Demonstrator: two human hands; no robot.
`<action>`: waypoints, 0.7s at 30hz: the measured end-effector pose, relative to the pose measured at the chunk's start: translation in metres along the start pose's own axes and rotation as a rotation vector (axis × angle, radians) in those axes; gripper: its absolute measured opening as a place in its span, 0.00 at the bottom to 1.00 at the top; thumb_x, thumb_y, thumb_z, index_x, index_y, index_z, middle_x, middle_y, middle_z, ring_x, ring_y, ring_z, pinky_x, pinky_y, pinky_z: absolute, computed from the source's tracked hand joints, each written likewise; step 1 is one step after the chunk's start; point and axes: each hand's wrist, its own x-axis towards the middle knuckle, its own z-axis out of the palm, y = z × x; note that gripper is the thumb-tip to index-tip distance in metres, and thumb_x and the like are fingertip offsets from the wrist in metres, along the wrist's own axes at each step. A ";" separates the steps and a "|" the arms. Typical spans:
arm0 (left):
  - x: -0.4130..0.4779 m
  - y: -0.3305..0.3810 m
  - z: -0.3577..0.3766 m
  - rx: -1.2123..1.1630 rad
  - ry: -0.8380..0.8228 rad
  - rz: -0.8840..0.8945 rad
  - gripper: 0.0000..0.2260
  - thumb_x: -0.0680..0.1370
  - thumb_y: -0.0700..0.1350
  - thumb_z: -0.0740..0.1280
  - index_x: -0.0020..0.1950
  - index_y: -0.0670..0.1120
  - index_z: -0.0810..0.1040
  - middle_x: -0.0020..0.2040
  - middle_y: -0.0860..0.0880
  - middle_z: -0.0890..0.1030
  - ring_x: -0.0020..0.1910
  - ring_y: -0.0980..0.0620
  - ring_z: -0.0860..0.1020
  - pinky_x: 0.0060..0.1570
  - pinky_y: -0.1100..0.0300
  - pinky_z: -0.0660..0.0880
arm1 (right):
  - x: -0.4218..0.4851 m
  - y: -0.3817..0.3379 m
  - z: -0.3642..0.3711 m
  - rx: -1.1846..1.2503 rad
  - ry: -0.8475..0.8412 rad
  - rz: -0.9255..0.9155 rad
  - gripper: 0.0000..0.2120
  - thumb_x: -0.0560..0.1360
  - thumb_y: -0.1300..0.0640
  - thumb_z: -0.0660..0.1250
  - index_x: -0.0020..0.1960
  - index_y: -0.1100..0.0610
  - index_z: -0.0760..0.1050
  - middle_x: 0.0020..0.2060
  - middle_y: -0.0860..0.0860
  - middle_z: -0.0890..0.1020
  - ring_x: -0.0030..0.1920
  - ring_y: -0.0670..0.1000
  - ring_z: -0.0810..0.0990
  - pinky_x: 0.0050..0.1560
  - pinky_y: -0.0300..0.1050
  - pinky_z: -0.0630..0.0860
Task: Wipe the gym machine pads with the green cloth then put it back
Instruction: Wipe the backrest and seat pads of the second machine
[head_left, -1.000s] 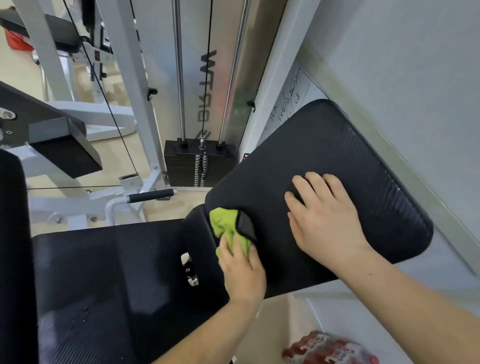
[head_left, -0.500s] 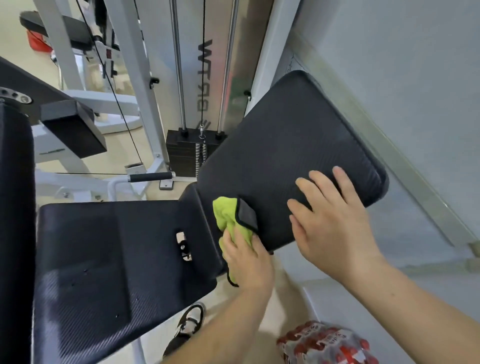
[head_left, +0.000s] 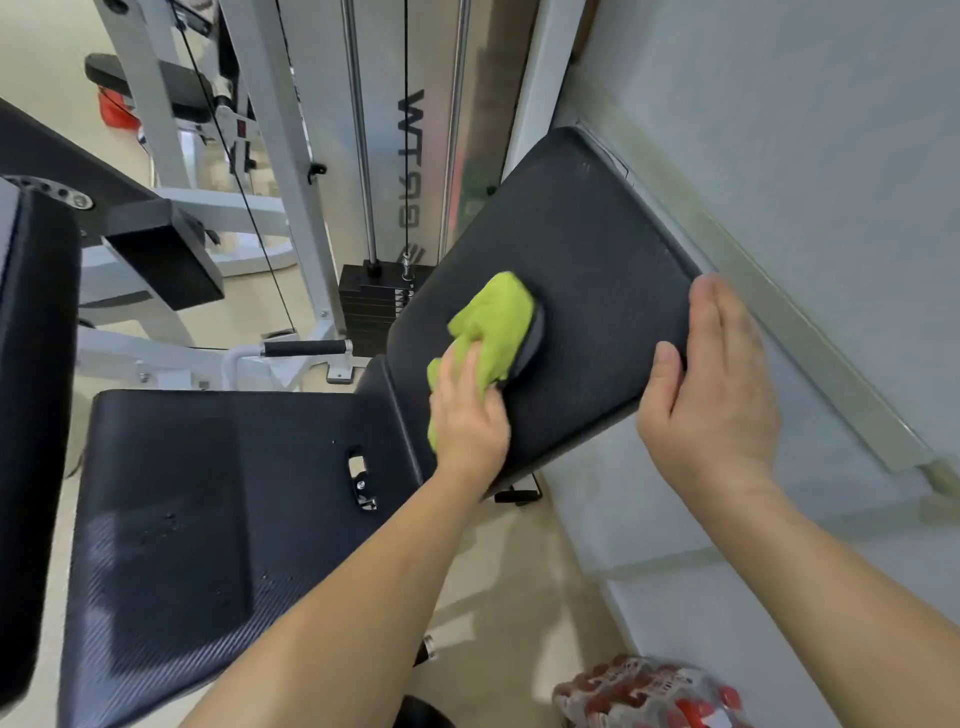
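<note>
Of our two hands, our left hand (head_left: 470, 415) clutches the one lime-green cloth (head_left: 493, 322) and presses it on the middle of the tilted black ribbed back pad (head_left: 582, 244). Our right hand (head_left: 711, 384) clasps that pad's right edge, thumb on its face. A second pad, the flat black seat pad (head_left: 208, 519), lies lower left. One black weight stack (head_left: 371, 301) stands behind, and the grey wall (head_left: 805, 156) sits close on the right.

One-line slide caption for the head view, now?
Person's left hand presses the green cloth on the tilted black pad; right hand holds its edge.
</note>
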 end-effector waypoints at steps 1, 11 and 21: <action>-0.009 -0.021 -0.004 -0.040 0.037 -0.179 0.22 0.82 0.46 0.58 0.77 0.50 0.65 0.78 0.43 0.67 0.76 0.36 0.65 0.76 0.44 0.63 | -0.001 -0.001 0.003 0.006 0.011 0.019 0.29 0.83 0.55 0.56 0.82 0.61 0.58 0.82 0.56 0.62 0.81 0.57 0.60 0.79 0.56 0.61; -0.025 0.065 0.014 0.014 0.044 -0.008 0.22 0.85 0.46 0.63 0.79 0.48 0.67 0.82 0.48 0.61 0.78 0.46 0.59 0.74 0.54 0.58 | 0.001 0.005 0.015 -0.018 0.101 -0.044 0.28 0.82 0.57 0.57 0.80 0.64 0.62 0.79 0.58 0.67 0.79 0.58 0.65 0.77 0.54 0.66; -0.079 -0.012 -0.007 -0.086 0.096 -0.896 0.23 0.86 0.50 0.59 0.80 0.45 0.63 0.78 0.38 0.65 0.72 0.33 0.68 0.72 0.42 0.66 | -0.041 -0.007 -0.008 0.450 -0.068 0.240 0.29 0.85 0.55 0.54 0.84 0.57 0.53 0.84 0.50 0.55 0.84 0.46 0.52 0.81 0.40 0.50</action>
